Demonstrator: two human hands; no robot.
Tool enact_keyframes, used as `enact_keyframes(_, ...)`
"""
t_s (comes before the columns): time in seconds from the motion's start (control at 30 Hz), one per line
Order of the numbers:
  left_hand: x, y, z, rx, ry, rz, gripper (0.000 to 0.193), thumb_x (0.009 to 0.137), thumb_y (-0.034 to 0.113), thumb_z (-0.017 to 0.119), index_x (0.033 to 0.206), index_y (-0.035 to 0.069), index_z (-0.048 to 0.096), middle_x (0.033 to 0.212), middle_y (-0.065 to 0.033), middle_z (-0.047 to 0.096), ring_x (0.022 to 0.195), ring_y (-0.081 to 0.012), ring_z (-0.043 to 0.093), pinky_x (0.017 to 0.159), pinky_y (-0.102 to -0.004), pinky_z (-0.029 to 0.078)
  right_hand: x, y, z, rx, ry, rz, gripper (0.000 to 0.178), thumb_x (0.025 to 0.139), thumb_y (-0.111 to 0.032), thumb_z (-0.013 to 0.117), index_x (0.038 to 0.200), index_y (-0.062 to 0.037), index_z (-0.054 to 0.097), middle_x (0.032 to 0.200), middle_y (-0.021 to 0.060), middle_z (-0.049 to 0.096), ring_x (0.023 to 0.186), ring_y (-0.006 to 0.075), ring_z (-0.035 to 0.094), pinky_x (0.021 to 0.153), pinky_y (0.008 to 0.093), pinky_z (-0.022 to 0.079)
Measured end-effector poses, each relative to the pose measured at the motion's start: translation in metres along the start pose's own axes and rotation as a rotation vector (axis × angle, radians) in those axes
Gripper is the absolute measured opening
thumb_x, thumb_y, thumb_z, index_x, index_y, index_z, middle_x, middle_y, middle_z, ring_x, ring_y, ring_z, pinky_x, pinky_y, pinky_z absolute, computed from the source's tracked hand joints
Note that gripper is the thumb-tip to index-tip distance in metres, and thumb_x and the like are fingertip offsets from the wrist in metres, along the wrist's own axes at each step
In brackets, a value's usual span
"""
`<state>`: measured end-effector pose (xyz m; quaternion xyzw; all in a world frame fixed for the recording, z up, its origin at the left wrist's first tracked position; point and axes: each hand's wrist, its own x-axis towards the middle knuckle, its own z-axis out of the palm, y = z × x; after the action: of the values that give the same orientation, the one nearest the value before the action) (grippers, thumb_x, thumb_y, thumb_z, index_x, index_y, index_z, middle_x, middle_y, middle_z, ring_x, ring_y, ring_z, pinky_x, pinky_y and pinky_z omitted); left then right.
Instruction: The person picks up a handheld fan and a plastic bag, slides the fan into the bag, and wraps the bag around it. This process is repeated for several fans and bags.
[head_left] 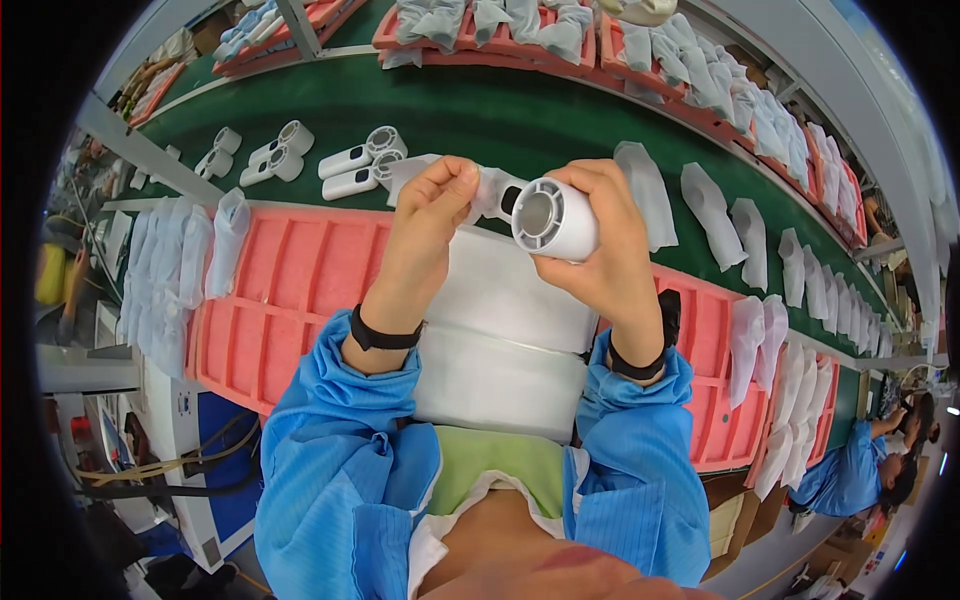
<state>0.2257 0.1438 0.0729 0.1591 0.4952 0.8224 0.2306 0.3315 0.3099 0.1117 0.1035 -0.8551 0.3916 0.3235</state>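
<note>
My right hand (600, 215) grips a white handheld device by its round, cylindrical head (560, 222); a spoked rim with a grey centre faces left. It looks like a small fan or hair dryer, but I cannot tell which. From the head, a handle with a dark oval panel points left into a thin translucent bag (490, 193). My left hand (436, 205) pinches this bag between thumb and fingers. Below both hands lie two stacks of translucent white bags (500, 385). Another loose bag (412, 180) shows behind my left hand.
Several unbagged white devices (350, 170) lie on the green belt (480, 105) at left. Bagged ones (712, 215) line it at right. Pink compartment trays (300, 265) flank the bag stacks, with bagged pieces at their ends. Loaded trays (490, 45) stand behind. Another person (850, 470) sits far right.
</note>
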Motion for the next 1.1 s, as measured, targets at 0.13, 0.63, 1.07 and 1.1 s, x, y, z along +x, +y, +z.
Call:
enact_keyframes(0.13, 0.002, 0.006, 0.006, 0.175, 0.02, 0.143, 0.015, 0.092, 0.017, 0.067, 0.098, 0.004, 0.064, 0.082, 0.0031, 0.061, 0.078, -0.0056, 0.054, 0.074, -0.0208, 0.041, 0.0, -0.002, -0.005, -0.097, 0.142, -0.044, 0.055, 0.057, 0.001, 0.076, 0.108, -0.002, 0.056, 0.103, 0.0124, 0.055, 0.09, 0.0268, 0.058, 0.08, 0.0321, 0.047)
enact_keyframes(0.63, -0.006, 0.011, 0.013, 0.371, 0.034, 0.475, 0.009, 0.083, 0.004, 0.073, 0.091, -0.001, 0.072, 0.079, -0.0031, 0.062, 0.069, -0.0087, 0.055, 0.059, -0.0221, 0.043, -0.004, -0.007, 0.03, -0.098, 0.138, -0.087, 0.073, 0.059, 0.0, 0.081, 0.126, -0.0022, 0.054, 0.113, 0.0155, 0.051, 0.095, 0.0284, 0.057, 0.08, 0.0337, 0.048)
enact_keyframes(1.07, -0.031, -0.012, 0.045, 0.948, -0.075, 0.877, 0.034, 0.071, -0.002, 0.072, 0.103, 0.007, 0.071, 0.084, -0.0084, 0.062, 0.067, -0.0229, 0.057, 0.057, -0.0316, 0.046, -0.003, 0.036, 0.033, -0.223, 0.109, -0.078, 0.077, 0.063, 0.001, 0.078, 0.132, 0.0027, 0.046, 0.112, 0.0174, 0.05, 0.094, 0.0335, 0.057, 0.074, 0.0343, 0.051)
enact_keyframes(1.1, -0.031, -0.01, 0.045, 0.948, -0.075, 0.876, 0.034, 0.071, -0.002, 0.072, 0.103, 0.007, 0.071, 0.084, -0.0084, 0.062, 0.067, -0.0229, 0.057, 0.057, -0.0316, 0.046, -0.004, 0.037, 0.032, -0.197, 0.138, -0.021, 0.075, 0.064, 0.0, 0.077, 0.132, 0.0024, 0.046, 0.112, 0.0175, 0.05, 0.096, 0.0333, 0.057, 0.075, 0.0343, 0.051)
